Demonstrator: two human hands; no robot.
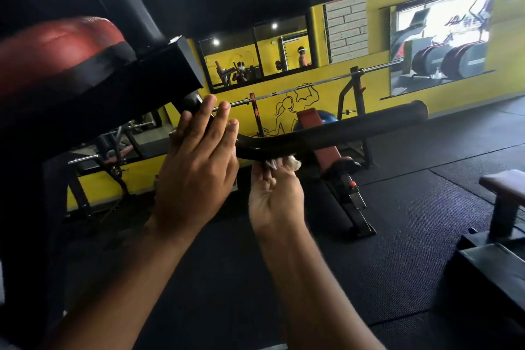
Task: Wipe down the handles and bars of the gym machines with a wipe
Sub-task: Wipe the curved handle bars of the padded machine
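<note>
I have the left hand point(196, 162) laid flat, fingers straight and together, over the inner end of the long black curved metal bar point(341, 133). That is where the bar meets the black square frame block point(159, 65) beneath the red padded cushion point(56, 45). The right hand point(275, 196) sits under the bar's bend, palm toward me, fingers curled round a crumpled white wipe point(284, 163) held up against the underside, though blur hides how much of it touches.

Yellow wall point(377, 34), mirror point(284, 45), blue ball point(328, 117).
</note>
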